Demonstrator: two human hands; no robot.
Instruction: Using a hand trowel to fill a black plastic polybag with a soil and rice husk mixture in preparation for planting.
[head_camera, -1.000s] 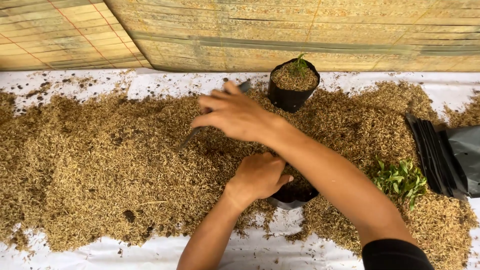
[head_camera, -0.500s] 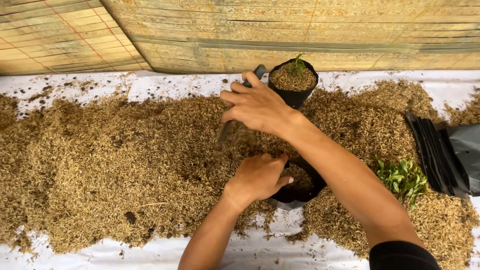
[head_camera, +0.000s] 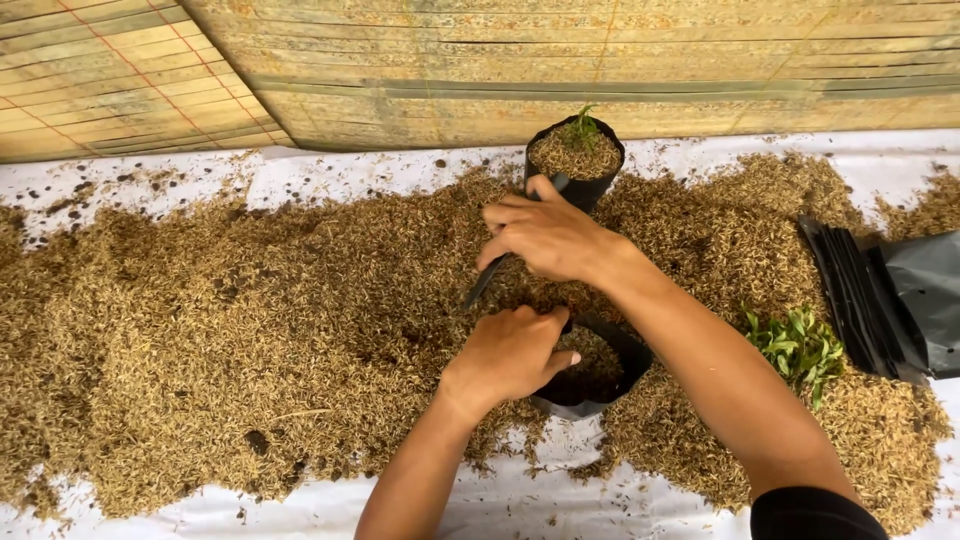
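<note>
The right hand (head_camera: 545, 238) is closed around a dark trowel (head_camera: 487, 280), blade angled toward 7 o'clock; the left hand (head_camera: 512, 352) grips the rim of a black grow bag (head_camera: 610, 368) at the husk heap (head_camera: 250, 320)'s near edge. Husks could be spilled beside the bag if its soft rim is allowed to fold. Compared with a second ago, the trowel hand has been drawn nearer the bag, from 11 o'clock.

Both forearms are bare, no rings or watch showing; a black sleeve (head_camera: 810, 512) covers the right upper arm.
</note>
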